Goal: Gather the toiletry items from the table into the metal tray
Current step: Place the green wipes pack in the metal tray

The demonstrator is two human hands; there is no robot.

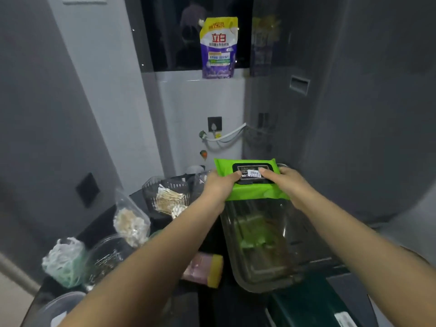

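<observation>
A green pack of wet wipes [256,192] with a black flip lid is held over the far end of the shiny metal tray [262,277]. My left hand [218,185] grips the pack's left edge, thumb on top. My right hand [287,182] grips its right edge, thumb on the lid. The tray's floor mirrors the green pack. A pink and yellow packet [205,270] lies on the dark table just left of the tray, partly hidden by my left forearm.
A dark basket [174,185] with cotton swabs [167,199] stands behind my left hand. A clear bag of cotton pads [131,220], a clear lidded bowl [106,258] and a white-green mesh bundle [64,260] lie at the left. A detergent pouch [218,48] stands on the window ledge.
</observation>
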